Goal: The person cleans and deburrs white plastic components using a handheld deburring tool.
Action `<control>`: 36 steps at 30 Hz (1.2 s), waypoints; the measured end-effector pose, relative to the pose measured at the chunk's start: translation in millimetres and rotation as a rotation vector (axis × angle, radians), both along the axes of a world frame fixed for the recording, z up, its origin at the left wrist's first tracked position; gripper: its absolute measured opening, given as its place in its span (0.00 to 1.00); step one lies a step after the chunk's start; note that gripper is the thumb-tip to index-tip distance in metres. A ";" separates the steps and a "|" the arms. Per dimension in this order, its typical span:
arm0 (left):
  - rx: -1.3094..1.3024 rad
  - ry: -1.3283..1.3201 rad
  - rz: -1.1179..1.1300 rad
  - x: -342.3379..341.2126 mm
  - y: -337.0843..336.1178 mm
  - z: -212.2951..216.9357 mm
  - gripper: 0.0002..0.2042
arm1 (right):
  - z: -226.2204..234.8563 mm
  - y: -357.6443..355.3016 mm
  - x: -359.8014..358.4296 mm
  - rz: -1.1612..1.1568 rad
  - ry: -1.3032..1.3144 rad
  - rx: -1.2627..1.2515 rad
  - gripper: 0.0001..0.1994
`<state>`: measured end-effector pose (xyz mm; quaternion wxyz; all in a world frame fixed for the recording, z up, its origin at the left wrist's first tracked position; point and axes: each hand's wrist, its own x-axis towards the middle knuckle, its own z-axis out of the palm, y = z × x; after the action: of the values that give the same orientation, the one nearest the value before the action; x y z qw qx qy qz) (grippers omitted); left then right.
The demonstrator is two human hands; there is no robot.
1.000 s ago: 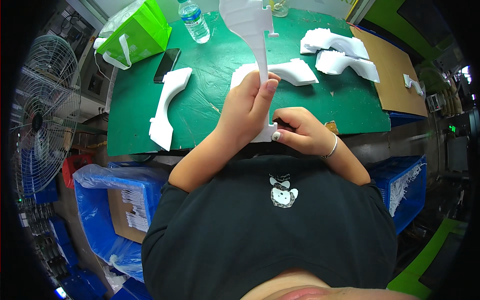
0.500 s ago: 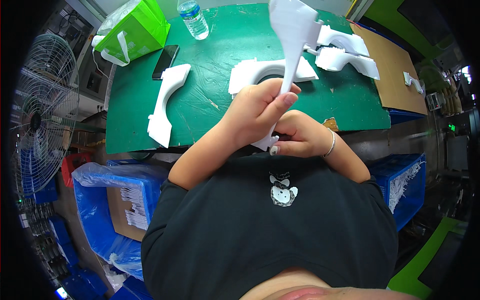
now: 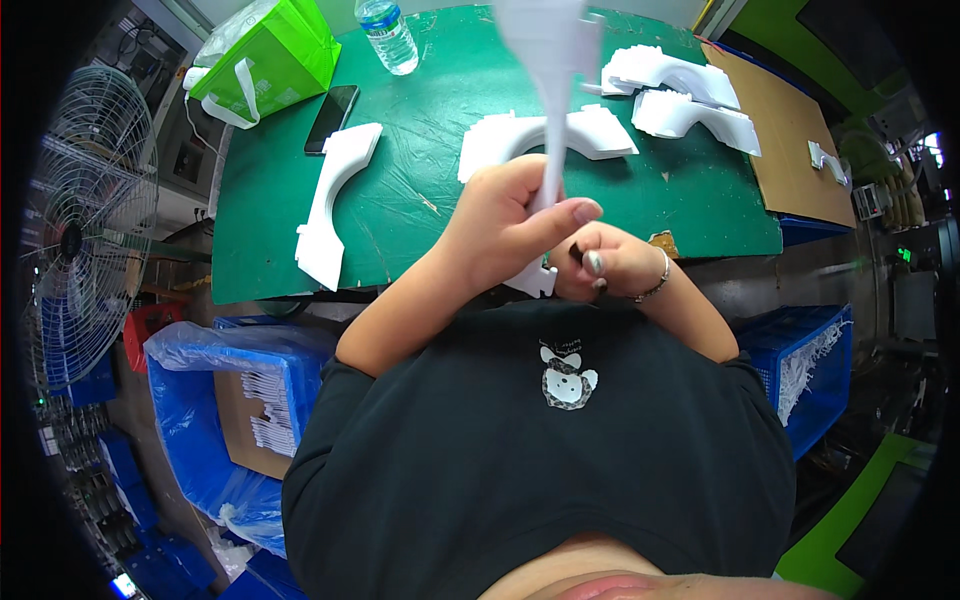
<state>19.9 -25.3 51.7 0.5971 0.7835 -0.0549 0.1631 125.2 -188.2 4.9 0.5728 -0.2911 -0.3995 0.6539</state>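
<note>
My left hand (image 3: 505, 215) is closed round a white curved plastic part (image 3: 553, 75), held upright in front of my chest. The part's broad upper end is blurred, and its lower end shows below the hand. Close beside that lower end, my right hand (image 3: 630, 268) is closed with its fingers curled. Small dark bits show between those fingers, but what they belong to is not clear. Beyond my hands, a stack of white arched parts (image 3: 490, 140) lies on the green table (image 3: 420, 235).
Another white curved part (image 3: 322, 225) lies at left, near a phone (image 3: 332, 120), a green bag (image 3: 275, 70) and a water bottle (image 3: 388, 40). More white parts (image 3: 695, 115) sit far right beside cardboard (image 3: 790, 150). Blue bins (image 3: 180, 400) and a fan (image 3: 80, 230) stand around.
The white part's upper end has swung left and its lower end is tilted differently. My right hand has turned and drawn slightly away from the part's lower end.
</note>
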 end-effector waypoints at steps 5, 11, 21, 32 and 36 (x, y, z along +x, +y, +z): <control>-0.262 -0.039 0.135 -4.1 -2.7 -1.6 0.14 | 12.4 0.8 1.9 -0.265 -0.184 0.022 0.24; -0.258 -0.095 0.252 -8.1 -3.0 0.3 0.13 | 14.8 -0.9 -1.5 -0.427 -0.345 0.045 0.14; -0.938 -0.763 0.154 -4.9 19.1 -17.0 0.12 | 21.5 6.9 -2.9 -0.529 -0.262 -0.083 0.13; -0.607 -0.621 0.195 -6.2 6.9 -28.3 0.09 | 25.1 26.9 -10.6 -0.769 0.070 -0.024 0.09; -0.645 -0.413 0.039 -14.4 5.1 -28.1 0.17 | 31.4 20.5 2.7 -0.836 -0.124 0.084 0.10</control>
<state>5.5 -20.2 23.6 0.7859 0.5071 -0.1050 0.3379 127.9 -167.7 36.3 0.7750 -0.4433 -0.3071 0.3296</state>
